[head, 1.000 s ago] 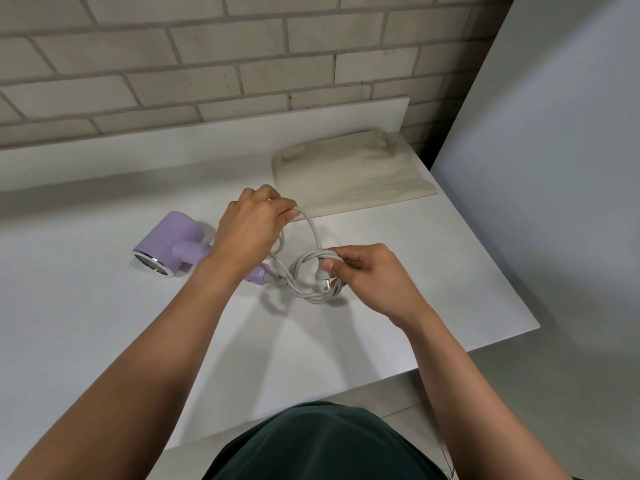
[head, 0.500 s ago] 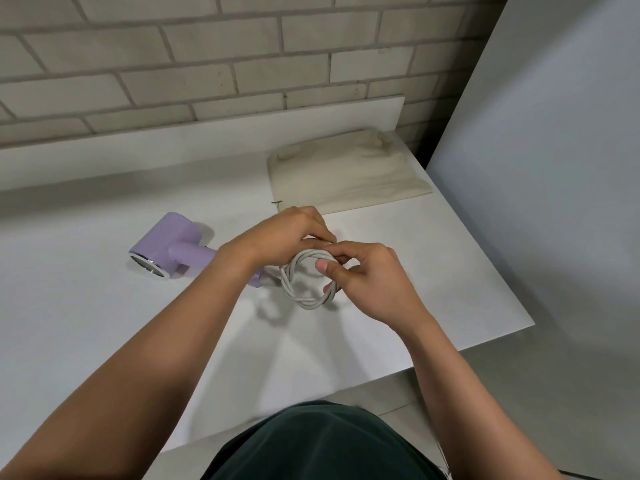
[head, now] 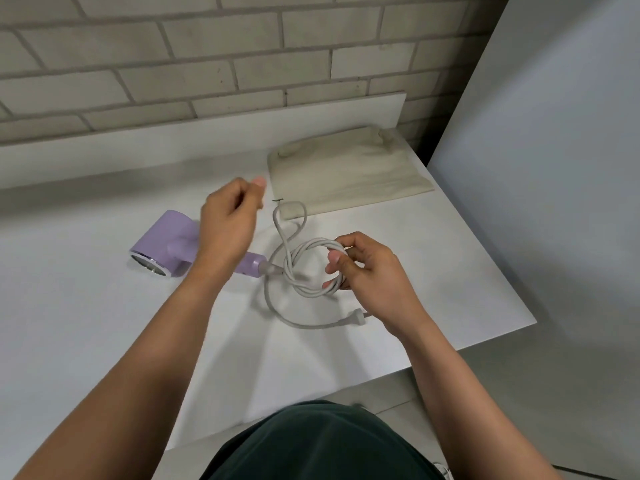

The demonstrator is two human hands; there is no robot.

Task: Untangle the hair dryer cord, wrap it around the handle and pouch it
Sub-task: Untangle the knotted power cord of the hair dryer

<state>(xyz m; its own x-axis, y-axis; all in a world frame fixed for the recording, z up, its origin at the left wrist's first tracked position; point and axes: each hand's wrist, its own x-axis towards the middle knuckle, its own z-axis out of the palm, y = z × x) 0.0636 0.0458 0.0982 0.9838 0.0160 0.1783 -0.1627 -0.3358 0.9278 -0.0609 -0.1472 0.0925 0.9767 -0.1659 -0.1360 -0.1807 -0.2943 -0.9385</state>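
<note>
My right hand (head: 367, 271) grips the coiled cord (head: 313, 268) mid-worktop (head: 86, 334); my left hand (head: 230, 220) hovers loosely curled, empty, above the lilac hair dryer (head: 162, 244). The pouch (head: 346, 171) lies flat near the back right corner.

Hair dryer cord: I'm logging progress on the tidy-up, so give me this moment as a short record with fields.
cord state: white cord still coiled in a tangled loop, not wrapped on the handle
plug: plug lies loose on the table, near the right wrist
right hand: right hand grips the coil
left hand: left hand raised above the dryer, holding nothing that I can see
hair dryer: purple hair dryer lying on its side, left of the coil
pouch: beige pouch flat at the back, empty-looking
</note>
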